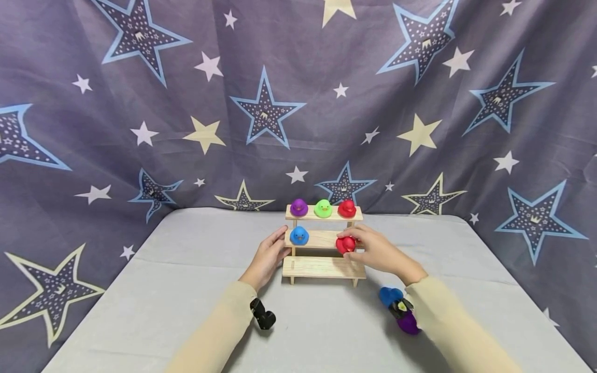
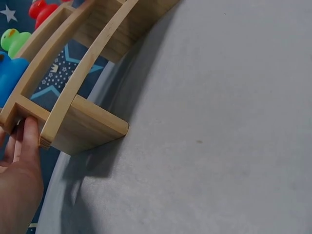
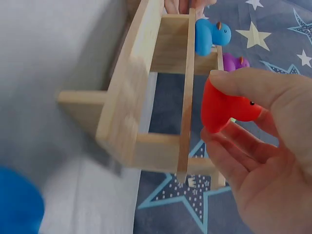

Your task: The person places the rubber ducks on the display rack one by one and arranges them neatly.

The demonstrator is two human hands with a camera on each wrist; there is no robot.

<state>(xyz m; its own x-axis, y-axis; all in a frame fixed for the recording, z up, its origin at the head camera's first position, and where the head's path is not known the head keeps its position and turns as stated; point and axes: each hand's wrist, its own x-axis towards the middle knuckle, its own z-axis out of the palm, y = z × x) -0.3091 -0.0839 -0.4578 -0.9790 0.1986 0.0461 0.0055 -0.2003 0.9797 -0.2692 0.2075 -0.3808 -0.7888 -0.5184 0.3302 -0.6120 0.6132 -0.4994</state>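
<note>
A small three-tier wooden shelf (image 1: 324,267) stands on the table. My left hand (image 1: 269,255) holds the left end of its middle plank, with fingers (image 2: 30,139) beneath the wood. My right hand (image 1: 380,251) pinches a red rubber duck (image 3: 222,107) between thumb and fingers at the right end of the middle plank. Whether the duck's base touches the plank, I cannot tell. A blue duck (image 1: 299,236) sits on that plank's left end. Along the top plank are a purple duck (image 1: 299,207), a green duck (image 1: 323,209) and another red duck (image 1: 347,209).
Beside my right forearm, a blue duck (image 1: 391,295) and a purple duck (image 1: 408,323) lie on the grey table (image 1: 177,280), partly hidden by the black wrist camera (image 1: 400,307). A star-patterned curtain (image 1: 289,46) hangs behind the table.
</note>
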